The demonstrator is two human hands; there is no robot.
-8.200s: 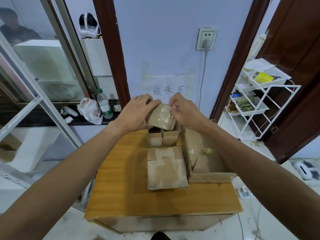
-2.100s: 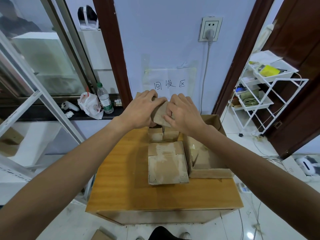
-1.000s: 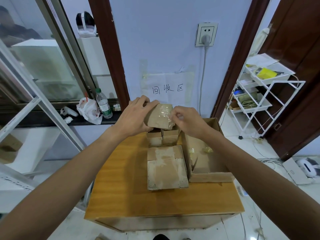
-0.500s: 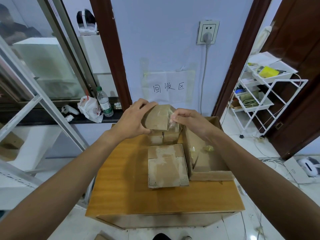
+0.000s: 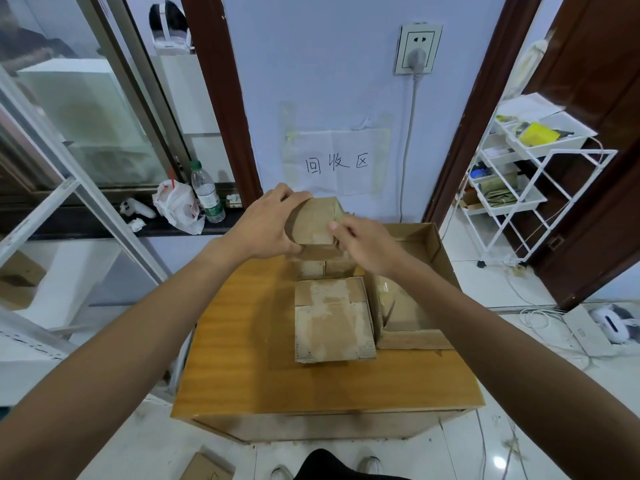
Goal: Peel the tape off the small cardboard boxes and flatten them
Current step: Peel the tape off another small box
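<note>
In the head view, the person holds a small cardboard box [image 5: 313,221] up in the air over the far edge of the table [image 5: 263,375], in front of the wall. The left hand [image 5: 266,226] wraps the box's left side, fingers over the top and thumb underneath, so its grip is clamped on the cardboard. The right hand [image 5: 367,244] meets the box at its right edge, and its fingertips [image 5: 335,226] are curled and pinched together there. Whether that grip has caught tape or only the cardboard edge cannot be told.

Directly below the held box, two more small boxes [image 5: 325,268] sit side by side on the table. Nearer the person lies a larger closed box [image 5: 332,320] with pale, scuffed patches on its top. Just to its right stands a big open carton [image 5: 412,339], touching or nearly touching it, with a glossy patch on its inner wall.

On the wall behind hangs a paper sign [image 5: 337,162] with handwritten characters, and above it a socket [image 5: 417,50] has a plug in it. On the ledge to the left stand a water bottle [image 5: 206,194] and a plastic bag [image 5: 176,206]. A white wire rack [image 5: 519,174] with trays stands at the right.
</note>
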